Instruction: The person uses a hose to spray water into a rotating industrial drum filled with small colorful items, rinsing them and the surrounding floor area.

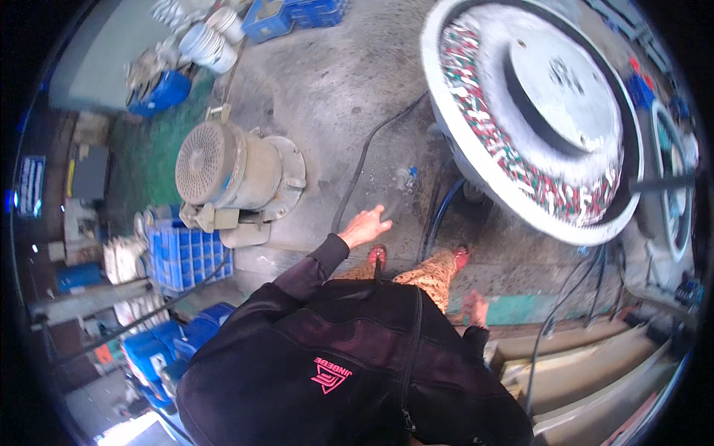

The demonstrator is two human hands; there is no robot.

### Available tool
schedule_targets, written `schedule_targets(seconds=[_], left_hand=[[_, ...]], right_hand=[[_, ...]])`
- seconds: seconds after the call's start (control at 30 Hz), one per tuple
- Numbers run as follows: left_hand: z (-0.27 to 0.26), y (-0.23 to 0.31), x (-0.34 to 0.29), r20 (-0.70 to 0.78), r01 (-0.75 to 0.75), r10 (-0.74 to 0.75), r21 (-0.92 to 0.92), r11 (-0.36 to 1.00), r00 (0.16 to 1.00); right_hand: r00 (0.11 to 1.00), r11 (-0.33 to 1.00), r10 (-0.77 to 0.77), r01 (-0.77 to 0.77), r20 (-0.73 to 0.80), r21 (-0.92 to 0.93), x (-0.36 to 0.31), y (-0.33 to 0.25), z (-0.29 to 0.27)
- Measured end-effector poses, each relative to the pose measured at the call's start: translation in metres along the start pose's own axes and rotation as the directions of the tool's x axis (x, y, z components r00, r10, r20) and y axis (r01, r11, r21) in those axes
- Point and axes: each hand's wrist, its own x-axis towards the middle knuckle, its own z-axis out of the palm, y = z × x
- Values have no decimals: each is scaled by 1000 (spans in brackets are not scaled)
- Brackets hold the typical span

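My left hand is stretched out over the concrete floor with its fingers apart and nothing in it. Low at my right side hangs my right hand; it is a little blurred, its fingers look loosely apart, and I see nothing in it. Ahead to the right stands a big round tub machine with a pale rim and a raised round centre. Small red, green and white pieces lie in its ring-shaped trough, along with white foam. Neither hand touches the tub. A black cable runs across the floor near my left hand.
At left stands a dusty cylindrical machine with a perforated round end. A blue crate is beyond my left arm. White buckets and blue bins stand far back. Long troughs lie at right. A dark hose runs by my feet.
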Motion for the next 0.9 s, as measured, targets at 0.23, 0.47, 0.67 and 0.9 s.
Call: schedule_targets(seconds=[0.23,0.47,0.67,0.9], left_hand=[[-121,-16,25,-277,-93,-122,-652,753,953],[-247,-20,73,-235,-230,4,-944,236,972],[-339,-31,127,-199,-216,152,-971,101,968],[-425,-52,197,-156,-167,290,-986,10,944]], right_hand=[[976,918,217,-200,11,-343,-5,-27,42],[979,869,140,-49,149,-492,69,-107,146],[941,929,206,-102,268,-356,125,-184,269],[947,936,237,-163,218,-312,114,-245,351]])
